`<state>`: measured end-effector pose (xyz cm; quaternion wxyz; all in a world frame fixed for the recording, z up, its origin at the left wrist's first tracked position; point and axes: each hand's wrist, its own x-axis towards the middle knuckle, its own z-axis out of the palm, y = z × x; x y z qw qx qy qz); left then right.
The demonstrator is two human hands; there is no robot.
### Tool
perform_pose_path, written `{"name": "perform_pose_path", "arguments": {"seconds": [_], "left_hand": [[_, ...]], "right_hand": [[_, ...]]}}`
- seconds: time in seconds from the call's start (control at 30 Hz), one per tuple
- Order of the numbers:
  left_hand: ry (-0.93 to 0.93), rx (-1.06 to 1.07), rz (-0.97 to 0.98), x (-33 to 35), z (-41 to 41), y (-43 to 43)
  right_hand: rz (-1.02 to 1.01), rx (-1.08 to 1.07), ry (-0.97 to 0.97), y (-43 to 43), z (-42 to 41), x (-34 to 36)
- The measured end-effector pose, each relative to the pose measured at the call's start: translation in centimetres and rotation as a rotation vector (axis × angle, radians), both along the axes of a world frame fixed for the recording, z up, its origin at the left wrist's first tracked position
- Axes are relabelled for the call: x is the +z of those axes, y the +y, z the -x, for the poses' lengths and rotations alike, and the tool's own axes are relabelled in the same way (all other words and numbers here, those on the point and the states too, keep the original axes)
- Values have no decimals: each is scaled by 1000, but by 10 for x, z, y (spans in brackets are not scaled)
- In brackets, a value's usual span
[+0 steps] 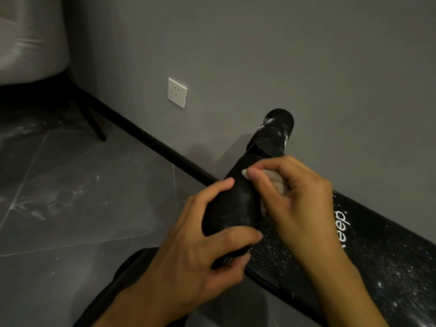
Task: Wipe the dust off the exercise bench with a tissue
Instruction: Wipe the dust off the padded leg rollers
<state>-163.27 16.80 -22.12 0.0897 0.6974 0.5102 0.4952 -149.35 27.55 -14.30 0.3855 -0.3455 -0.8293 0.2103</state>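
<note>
A black exercise bench point(389, 263) runs along the wall from the lower right, its pad speckled with white dust and marked with white lettering. A black foam roller point(230, 208) stands at its near end, and my left hand point(200, 256) grips this roller around its end. My right hand point(292, 192) presses a crumpled white tissue point(276, 181) against the roller's right side. A second roller point(274, 132) farther back carries thick white dust.
The grey wall point(259, 55) with a white socket point(177, 92) is close behind the bench. A black skirting point(141, 135) follows the floor. A chair with black legs point(94, 121) stands at the far left. Dusty grey tiles point(82, 197) spread to the left.
</note>
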Motion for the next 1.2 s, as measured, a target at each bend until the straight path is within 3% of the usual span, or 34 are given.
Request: {"name": "perform_pose_path", "arguments": {"seconds": [0.2,0.37,0.47,0.6,0.77,0.97,1.2], "left_hand": [[24,-27,4,-3,5,-1],[3,7,-21,-4,3,-1],[13,31,-47,-5,1,-1],[-17,75,-98,-7,0,3],[-230,71,-126,-11,-2,8],[-278,66,-124,-16,-2,8],[-420,-3,-42,-15,0,4]], "right_hand": [[117,310,-8,-25,-16,4],[-60,13,-24,8,-6,-1],[-17,-163,19,28,2,-6],[98,-2,69,-3,-5,-5],[60,245,76,-49,-14,-7],[-11,-70,3,-18,-3,-3],[-36,289,-91,-71,-18,-14]]}}
